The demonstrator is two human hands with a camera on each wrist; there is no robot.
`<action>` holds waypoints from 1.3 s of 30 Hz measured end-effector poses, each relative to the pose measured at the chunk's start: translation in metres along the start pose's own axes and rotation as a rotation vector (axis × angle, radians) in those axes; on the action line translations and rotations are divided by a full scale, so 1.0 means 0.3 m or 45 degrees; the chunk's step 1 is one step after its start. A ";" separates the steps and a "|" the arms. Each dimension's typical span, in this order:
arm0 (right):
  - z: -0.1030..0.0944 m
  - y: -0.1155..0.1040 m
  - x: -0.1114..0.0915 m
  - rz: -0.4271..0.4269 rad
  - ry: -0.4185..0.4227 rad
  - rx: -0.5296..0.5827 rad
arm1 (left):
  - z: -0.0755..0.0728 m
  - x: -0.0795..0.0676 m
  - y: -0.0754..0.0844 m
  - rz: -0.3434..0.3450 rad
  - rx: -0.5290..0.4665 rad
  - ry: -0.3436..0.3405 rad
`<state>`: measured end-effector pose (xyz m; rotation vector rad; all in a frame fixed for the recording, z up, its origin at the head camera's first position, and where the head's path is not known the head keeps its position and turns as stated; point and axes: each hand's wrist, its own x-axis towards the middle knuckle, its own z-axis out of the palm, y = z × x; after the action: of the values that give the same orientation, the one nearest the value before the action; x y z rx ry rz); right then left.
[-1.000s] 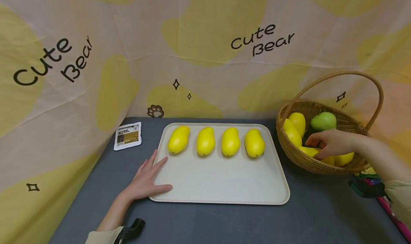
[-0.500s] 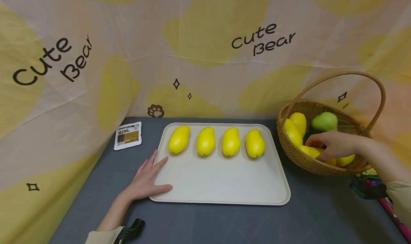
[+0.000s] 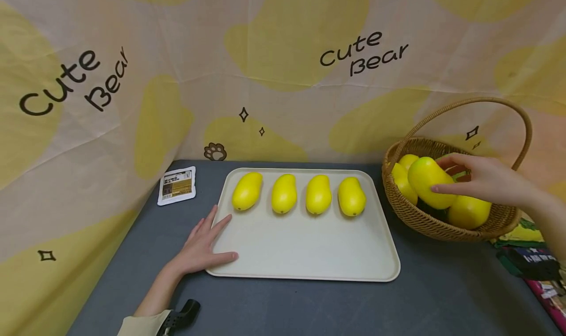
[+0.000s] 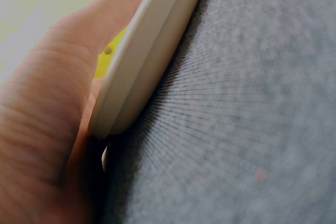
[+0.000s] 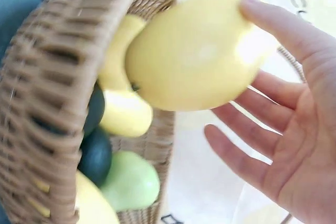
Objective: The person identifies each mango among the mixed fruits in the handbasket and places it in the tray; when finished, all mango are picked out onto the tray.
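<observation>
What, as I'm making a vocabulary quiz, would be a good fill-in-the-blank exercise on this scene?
1. The cream rectangular tray bears ____ yellow oval fruits.
2. The right hand holds another yellow fruit at the brown wicker ____ with the arched handle.
3. In the head view, the left hand rests at the tray's ____ edge.

Missing words: four; basket; left.
</observation>
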<state>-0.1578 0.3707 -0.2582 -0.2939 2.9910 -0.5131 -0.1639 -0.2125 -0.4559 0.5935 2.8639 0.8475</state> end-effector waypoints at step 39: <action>0.609 -0.547 0.216 0.119 -0.329 1.120 | -0.022 -0.002 -0.042 0.012 -0.388 0.145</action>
<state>-0.1703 0.1471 -0.3780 -0.1207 2.2357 -1.5341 -0.1690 -0.2256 -0.4572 0.5372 2.7462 1.3262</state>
